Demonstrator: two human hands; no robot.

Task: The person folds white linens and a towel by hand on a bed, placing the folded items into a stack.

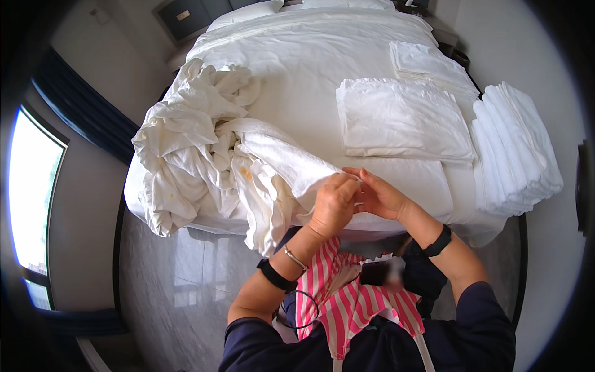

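My left hand (335, 202) grips the end of a white towel (288, 156) above the foot of the bed. Beside it, my right hand (380, 194) curls round the same edge, its fingertips partly hidden by the cloth and the left hand. The towel stretches left into a heap of crumpled white linen (176, 135). From that heap, a white cloth (262, 204) with orange stains hangs over the bed's front edge.
Folded white sheets (404, 118) lie on the bed (288, 79), with another folded stack (430, 63) behind. Folded white towels (516, 149) stand at the right edge. A pink-striped apron (353, 307) is below my hands. Left are a window (35, 190) and dark blue curtain (83, 111).
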